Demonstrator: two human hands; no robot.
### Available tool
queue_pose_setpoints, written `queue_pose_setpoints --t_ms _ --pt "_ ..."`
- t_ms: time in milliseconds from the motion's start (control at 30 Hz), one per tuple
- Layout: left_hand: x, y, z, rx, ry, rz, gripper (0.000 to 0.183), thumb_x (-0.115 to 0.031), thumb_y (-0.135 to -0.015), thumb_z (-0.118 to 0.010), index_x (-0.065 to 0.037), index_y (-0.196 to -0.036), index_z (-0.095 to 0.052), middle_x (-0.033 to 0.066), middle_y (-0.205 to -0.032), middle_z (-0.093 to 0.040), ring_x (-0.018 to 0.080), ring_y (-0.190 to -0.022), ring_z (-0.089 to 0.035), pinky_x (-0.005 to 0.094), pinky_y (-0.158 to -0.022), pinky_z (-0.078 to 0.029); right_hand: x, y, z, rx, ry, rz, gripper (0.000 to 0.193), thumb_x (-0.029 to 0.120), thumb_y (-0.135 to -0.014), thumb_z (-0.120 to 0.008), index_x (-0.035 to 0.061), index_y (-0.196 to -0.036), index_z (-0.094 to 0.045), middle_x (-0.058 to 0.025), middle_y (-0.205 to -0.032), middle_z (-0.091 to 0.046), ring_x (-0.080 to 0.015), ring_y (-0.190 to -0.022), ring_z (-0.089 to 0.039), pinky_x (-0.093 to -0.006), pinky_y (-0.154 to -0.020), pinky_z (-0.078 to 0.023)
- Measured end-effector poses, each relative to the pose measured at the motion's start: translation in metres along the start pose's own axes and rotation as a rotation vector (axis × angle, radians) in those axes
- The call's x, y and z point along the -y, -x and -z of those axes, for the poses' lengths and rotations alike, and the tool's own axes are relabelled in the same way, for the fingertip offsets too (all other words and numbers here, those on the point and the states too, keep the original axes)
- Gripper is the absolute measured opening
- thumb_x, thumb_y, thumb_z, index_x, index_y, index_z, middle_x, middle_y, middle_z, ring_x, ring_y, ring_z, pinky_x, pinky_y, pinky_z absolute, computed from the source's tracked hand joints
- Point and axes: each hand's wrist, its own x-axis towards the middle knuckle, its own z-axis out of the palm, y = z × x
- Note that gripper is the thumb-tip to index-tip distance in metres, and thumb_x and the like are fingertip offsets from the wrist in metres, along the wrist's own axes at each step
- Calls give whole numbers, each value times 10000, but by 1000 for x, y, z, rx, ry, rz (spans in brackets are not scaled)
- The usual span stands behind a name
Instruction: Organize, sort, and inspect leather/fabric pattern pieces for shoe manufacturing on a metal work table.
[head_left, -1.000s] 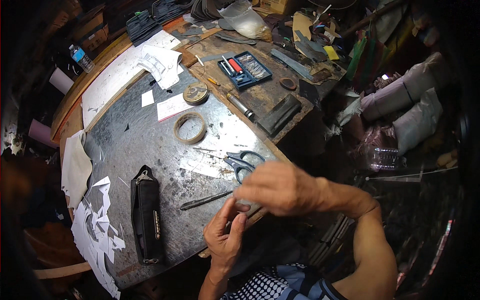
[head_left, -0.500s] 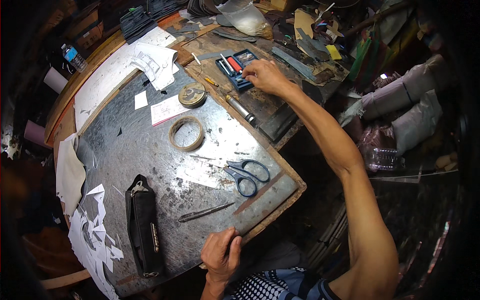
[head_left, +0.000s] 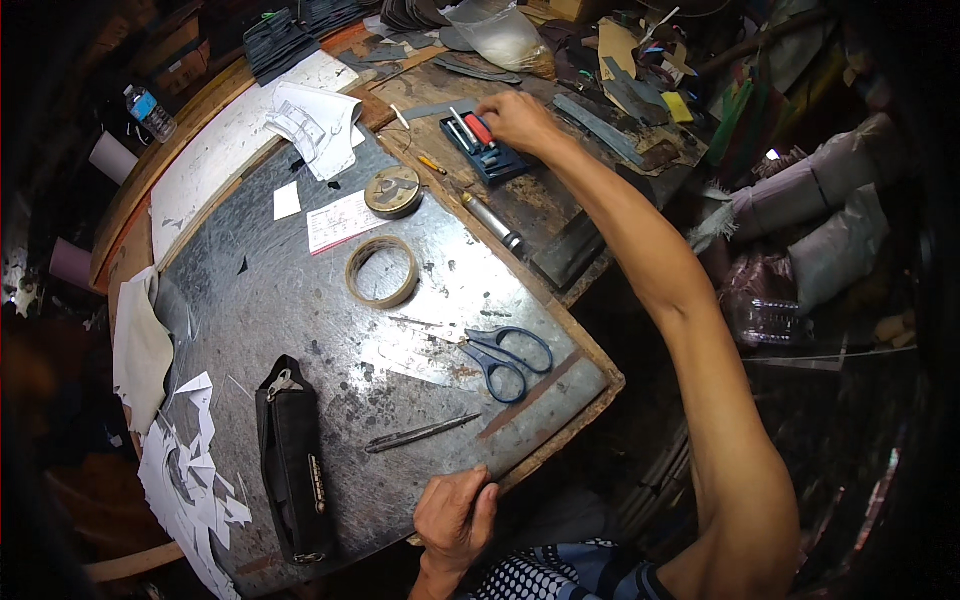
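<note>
My right hand (head_left: 517, 122) reaches to the far end of a small blue tray (head_left: 492, 177) on the wooden bench. Its fingers are bent together there, and what they grip, if anything, is hidden. A red piece (head_left: 479, 130) and several slim metal tools lie in the tray, just beside the fingers. My left hand (head_left: 453, 513) rests curled at the near edge of the metal-topped table, its fingers closed with no object showing in them. Beyond it lie a dark pen-like tool (head_left: 423, 433) and blue-handled scissors (head_left: 505, 362).
A roll of brown tape (head_left: 382, 272), a round tin (head_left: 393, 192) and a black zip pouch (head_left: 290, 460) sit on the table. White paper scraps (head_left: 190, 490) lie along its left side. A metal cylinder (head_left: 492, 222) and leather strips (head_left: 600, 130) lie on the bench.
My right hand has moved from the tray's right side to its far end, leaving more of the tray's near part in sight. My left hand stays at the table edge. The view has shifted slightly.
</note>
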Motion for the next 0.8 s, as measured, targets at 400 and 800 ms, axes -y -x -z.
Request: queue_pose_setpoints --t_ms 400,800 --pt "3 1 0 22 22 -11 256 15 -775 -690 16 -1027 -642 128 -803 -689 261 -693 -645 331 -644 -496 20 -56 -27 315 155 -130 415 196 -814 -564 198 -1217 -664 -157 -1197 -649 -338 -1125 -604 -403 -970 -469" --pt "4 0 3 21 55 10 241 3 -781 -693 23 -1017 -646 134 -804 -693 258 -699 -653 329 -651 -505 16 -77 -48 219 -31 -210 328 156 -762 -627 138 -1072 -731 -191 -1168 -655 -346 -1087 -628 -429 -928 -492"
